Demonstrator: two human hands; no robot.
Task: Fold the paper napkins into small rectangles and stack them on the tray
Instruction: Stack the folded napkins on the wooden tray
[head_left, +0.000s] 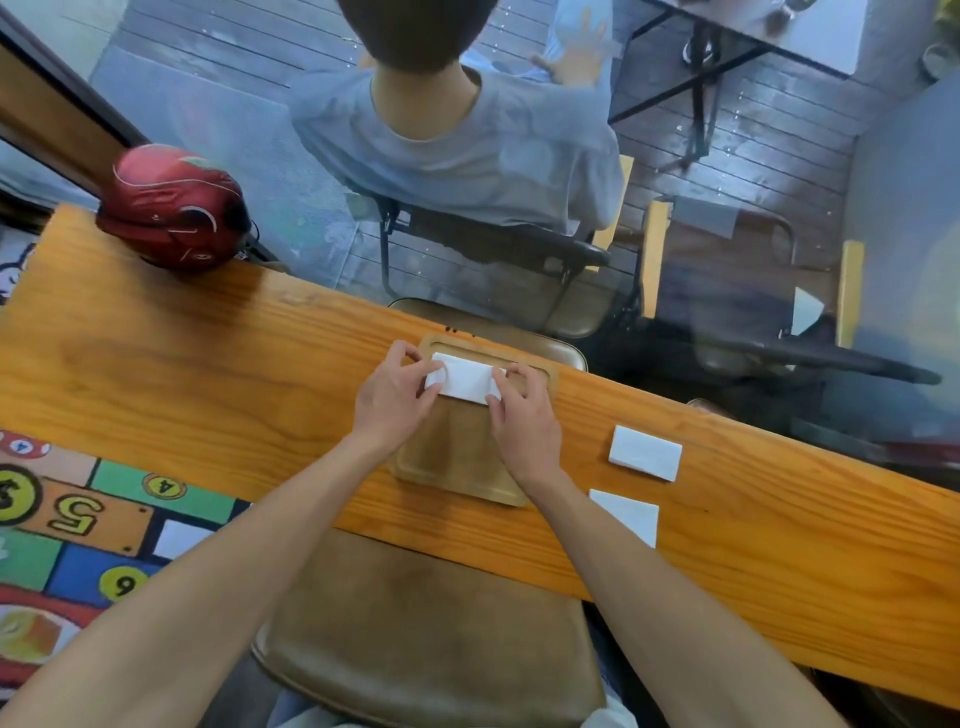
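Note:
A wooden tray (457, 467) lies on the narrow wooden counter in front of me. Over its far end sits a white folded napkin (464, 380). My left hand (395, 395) pinches the napkin's left end and my right hand (519, 410) grips its right end, fingers on top. To the right of the tray, a second folded napkin (645, 452) lies flat on the counter. A third napkin (628, 515) lies nearer to me, partly hidden behind my right forearm.
A red helmet (174, 208) rests on the counter's far left end. Behind the glass beyond the counter a person sits with their back to me. A brown padded stool (431, 639) stands below my arms, and a colourful rug (78, 519) covers the floor at left.

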